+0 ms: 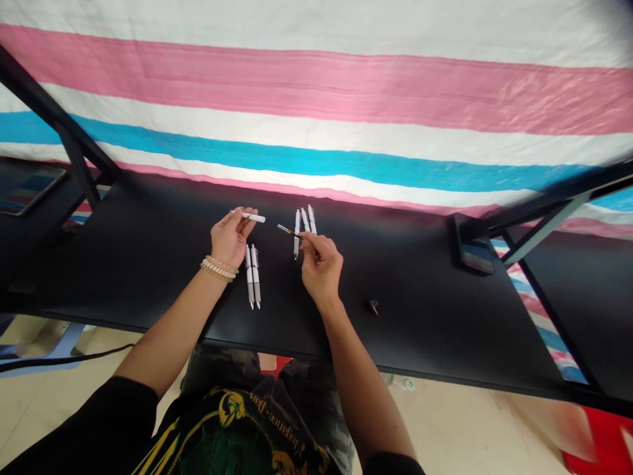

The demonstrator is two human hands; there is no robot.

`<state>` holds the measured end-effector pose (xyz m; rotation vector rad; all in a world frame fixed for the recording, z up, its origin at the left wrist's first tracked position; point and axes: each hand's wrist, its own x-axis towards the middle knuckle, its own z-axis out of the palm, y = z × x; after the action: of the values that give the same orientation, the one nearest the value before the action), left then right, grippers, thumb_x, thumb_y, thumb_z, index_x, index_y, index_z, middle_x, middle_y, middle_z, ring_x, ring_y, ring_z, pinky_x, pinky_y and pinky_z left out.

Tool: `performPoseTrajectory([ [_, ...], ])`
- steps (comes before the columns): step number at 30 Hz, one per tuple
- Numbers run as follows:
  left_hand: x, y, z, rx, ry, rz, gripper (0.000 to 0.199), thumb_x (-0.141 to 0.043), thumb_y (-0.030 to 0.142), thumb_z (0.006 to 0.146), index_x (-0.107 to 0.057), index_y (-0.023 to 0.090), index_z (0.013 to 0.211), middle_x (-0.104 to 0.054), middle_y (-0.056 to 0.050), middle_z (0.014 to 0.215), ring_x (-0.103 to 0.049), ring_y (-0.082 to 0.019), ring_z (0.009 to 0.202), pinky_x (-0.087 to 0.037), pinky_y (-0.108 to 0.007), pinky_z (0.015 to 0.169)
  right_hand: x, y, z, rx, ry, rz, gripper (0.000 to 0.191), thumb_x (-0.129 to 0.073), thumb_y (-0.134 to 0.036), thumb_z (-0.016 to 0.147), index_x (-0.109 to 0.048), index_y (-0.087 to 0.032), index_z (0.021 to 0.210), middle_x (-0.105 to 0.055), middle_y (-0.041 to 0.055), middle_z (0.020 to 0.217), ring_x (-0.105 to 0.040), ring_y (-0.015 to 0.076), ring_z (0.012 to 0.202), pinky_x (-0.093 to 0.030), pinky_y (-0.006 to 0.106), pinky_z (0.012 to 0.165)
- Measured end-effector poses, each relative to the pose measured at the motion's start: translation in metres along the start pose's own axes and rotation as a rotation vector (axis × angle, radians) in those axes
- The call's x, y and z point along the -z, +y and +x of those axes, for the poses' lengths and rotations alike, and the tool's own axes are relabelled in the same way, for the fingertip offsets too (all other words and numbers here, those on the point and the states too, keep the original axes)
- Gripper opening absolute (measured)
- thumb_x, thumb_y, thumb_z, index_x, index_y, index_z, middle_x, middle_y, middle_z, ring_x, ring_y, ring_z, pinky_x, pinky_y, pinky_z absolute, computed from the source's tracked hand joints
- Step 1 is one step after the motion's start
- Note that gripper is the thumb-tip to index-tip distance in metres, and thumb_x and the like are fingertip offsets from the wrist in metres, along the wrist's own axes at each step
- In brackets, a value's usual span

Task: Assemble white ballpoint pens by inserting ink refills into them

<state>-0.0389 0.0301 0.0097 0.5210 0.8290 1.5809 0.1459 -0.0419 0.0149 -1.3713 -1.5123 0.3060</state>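
Between the thumb and fingers of my left hand (232, 235) is a white pen barrel (254, 217), its end pointing right. My right hand (321, 267) pinches a thin pen refill (288, 231) whose clear tip points left toward the barrel, with a gap between them. Two white pens with grey grips (252, 280) lie side by side just below my left hand. Beyond my right hand lie several white pen parts (305, 221), partly hidden by its fingers.
Small dark pieces with a pointed tip (372, 307) lie on the black table (420, 336) to the right. A dark phone-like slab (473, 247) rests near the right metal frame (531, 227). A striped sheet (316, 86) hangs behind the table.
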Motion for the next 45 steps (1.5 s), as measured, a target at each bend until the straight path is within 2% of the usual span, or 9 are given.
performPoseTrajectory([
  [8,-0.01,-0.009,-0.013,0.079,-0.103,0.1,0.023,-0.078,0.03,0.081,-0.068,0.014,0.093,-0.075,-0.01,0.095,-0.074,-0.023,0.097,-0.057,-0.041,0.096,-0.01,-0.006,-0.004,0.004,-0.069,0.006,0.026,-0.049,-0.031,0.099,-0.074,-0.024,0.104,-0.066,0.0047,0.079,-0.057,0.0206,0.076,-0.049,0.035,0.074],
  [13,-0.01,-0.011,-0.013,0.059,-0.089,0.076,0.024,-0.079,0.029,0.079,-0.067,0.013,0.092,-0.075,-0.009,0.094,-0.074,-0.023,0.097,-0.057,-0.041,0.095,-0.01,-0.006,-0.005,0.042,-0.065,-0.029,0.027,-0.047,-0.029,0.1,-0.073,-0.023,0.103,-0.065,0.0047,0.078,-0.056,0.0206,0.076,-0.048,0.035,0.075],
  [17,-0.005,-0.006,-0.008,0.045,-0.057,0.061,0.019,-0.077,0.027,0.081,-0.067,0.014,0.091,-0.075,-0.009,0.097,-0.073,-0.022,0.1,-0.056,-0.04,0.097,-0.006,-0.004,-0.003,0.001,-0.043,-0.016,0.025,-0.048,-0.029,0.099,-0.072,-0.023,0.104,-0.066,0.0043,0.08,-0.056,0.0209,0.077,-0.048,0.035,0.075],
  [23,-0.011,-0.009,-0.015,0.061,-0.105,0.112,0.024,-0.078,0.031,0.08,-0.067,0.014,0.093,-0.075,-0.01,0.095,-0.074,-0.024,0.096,-0.056,-0.044,0.098,-0.008,-0.004,-0.005,0.026,-0.06,-0.074,0.024,-0.047,-0.027,0.099,-0.07,-0.023,0.105,-0.065,0.0047,0.081,-0.056,0.0214,0.08,-0.049,0.037,0.079],
  [28,-0.015,-0.014,-0.022,0.056,-0.142,0.155,0.028,-0.08,0.035,0.078,-0.068,0.014,0.094,-0.075,-0.01,0.093,-0.075,-0.025,0.094,-0.057,-0.044,0.095,-0.015,-0.006,-0.009,0.113,-0.088,-0.019,0.037,-0.046,-0.015,0.094,-0.056,-0.022,0.129,-0.055,0.0129,0.118,-0.057,0.0244,0.106,-0.054,0.042,0.088],
  [30,-0.014,-0.014,-0.022,0.057,-0.144,0.151,0.029,-0.08,0.035,0.078,-0.068,0.014,0.094,-0.075,-0.01,0.093,-0.074,-0.024,0.095,-0.058,-0.043,0.094,-0.016,-0.006,-0.01,0.134,-0.065,0.011,0.042,-0.044,-0.01,0.092,-0.05,-0.02,0.132,-0.049,0.0151,0.123,-0.056,0.0241,0.11,-0.054,0.043,0.091],
  [35,-0.013,-0.014,-0.02,0.072,-0.141,0.151,0.028,-0.079,0.035,0.079,-0.067,0.014,0.094,-0.075,-0.01,0.093,-0.074,-0.024,0.095,-0.057,-0.043,0.095,-0.018,-0.004,-0.011,0.061,-0.039,0.064,0.037,-0.046,-0.015,0.094,-0.043,-0.022,0.131,-0.06,0.0071,0.1,-0.062,0.0196,0.09,-0.055,0.038,0.084],
  [39,-0.013,-0.013,-0.019,0.061,-0.131,0.141,0.027,-0.079,0.034,0.079,-0.067,0.014,0.094,-0.075,-0.01,0.093,-0.074,-0.024,0.094,-0.056,-0.044,0.096,-0.015,-0.003,-0.01,0.011,-0.05,0.09,0.044,-0.056,-0.024,0.093,-0.04,-0.021,0.134,-0.062,0.0101,0.109,-0.064,0.02,0.09,-0.055,0.034,0.075],
  [45,-0.012,-0.012,-0.018,0.048,-0.117,0.134,0.029,-0.08,0.034,0.078,-0.068,0.013,0.093,-0.075,-0.009,0.091,-0.075,-0.023,0.092,-0.058,-0.042,0.092,-0.011,-0.003,-0.009,-0.058,-0.059,0.118,0.041,-0.058,-0.027,0.092,-0.043,-0.022,0.13,-0.067,0.0054,0.098,-0.064,0.0167,0.078,-0.053,0.03,0.068],
])
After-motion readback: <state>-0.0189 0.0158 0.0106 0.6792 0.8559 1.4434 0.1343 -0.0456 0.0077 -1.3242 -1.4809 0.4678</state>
